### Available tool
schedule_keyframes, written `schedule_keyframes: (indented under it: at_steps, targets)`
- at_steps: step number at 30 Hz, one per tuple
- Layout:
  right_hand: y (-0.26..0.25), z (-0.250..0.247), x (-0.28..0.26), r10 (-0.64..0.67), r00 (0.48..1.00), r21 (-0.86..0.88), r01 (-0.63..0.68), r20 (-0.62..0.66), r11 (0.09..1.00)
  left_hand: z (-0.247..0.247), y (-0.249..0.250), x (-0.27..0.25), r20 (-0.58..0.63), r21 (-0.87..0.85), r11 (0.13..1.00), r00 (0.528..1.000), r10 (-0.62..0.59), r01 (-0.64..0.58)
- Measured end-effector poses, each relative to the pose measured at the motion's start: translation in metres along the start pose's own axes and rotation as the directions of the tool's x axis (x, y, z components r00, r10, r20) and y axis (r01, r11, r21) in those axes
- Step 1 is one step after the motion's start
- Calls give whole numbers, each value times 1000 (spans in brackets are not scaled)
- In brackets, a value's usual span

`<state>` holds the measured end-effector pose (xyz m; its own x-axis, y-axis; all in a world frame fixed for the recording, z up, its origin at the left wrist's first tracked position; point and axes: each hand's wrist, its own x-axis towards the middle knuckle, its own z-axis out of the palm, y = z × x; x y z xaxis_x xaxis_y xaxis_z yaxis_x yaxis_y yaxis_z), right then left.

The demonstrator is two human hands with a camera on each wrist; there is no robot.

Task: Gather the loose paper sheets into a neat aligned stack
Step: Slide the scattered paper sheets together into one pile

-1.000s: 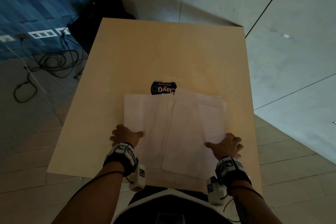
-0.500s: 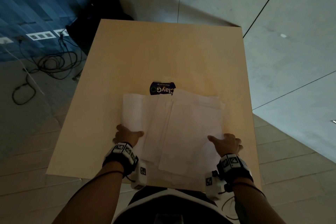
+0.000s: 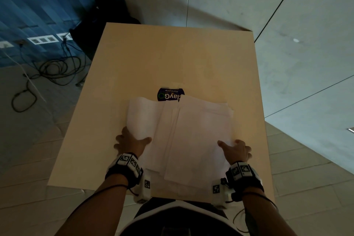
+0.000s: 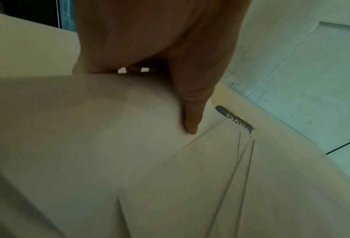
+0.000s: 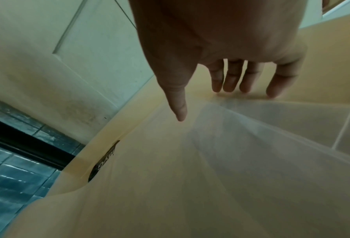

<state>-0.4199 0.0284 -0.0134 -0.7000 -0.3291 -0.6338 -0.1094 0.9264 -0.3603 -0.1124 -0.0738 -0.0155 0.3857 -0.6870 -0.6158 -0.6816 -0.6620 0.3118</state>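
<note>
Several white paper sheets (image 3: 183, 136) lie fanned in two overlapping piles near the front of a tan table (image 3: 172, 53). My left hand (image 3: 132, 142) pinches the left pile's edge. In the left wrist view its thumb (image 4: 190, 119) presses on top of the bowed sheets (image 4: 109, 128), and the other fingers are hidden beneath them. My right hand (image 3: 235, 149) is at the right pile's edge. In the right wrist view its thumb (image 5: 179, 109) lies over the sheets (image 5: 211, 161), and its straight fingers (image 5: 231, 80) touch the table beside them.
A dark blue round sticker (image 3: 171, 95) on the table is partly covered by the sheets' far edge. The piles reach the table's near edge by my body. Cables (image 3: 53, 69) lie on the floor to the left. Bare tabletop lies beyond the sheets.
My left hand has moved right and away from me with the left pile, which now overlaps the right pile more. My right hand has shifted slightly forward along the right edge.
</note>
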Motion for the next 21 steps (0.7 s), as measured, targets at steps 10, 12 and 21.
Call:
schedule_keyframes:
  at_steps: [10, 12, 21]
  targets:
    - [12, -4, -2, -89, 996, -159, 89, 9, 983, -16, -20, 11, -35, 126, 992, 999, -20, 24]
    - [9, -2, -4, -107, 994, -147, 110, 30, 983, -10, -18, 9, -25, 177, 984, 1000, 0, 4]
    - [-1, 6, -8, -107, 992, -140, 115, 67, 983, 6, -11, -1, -39, 274, 959, 996, 86, -72]
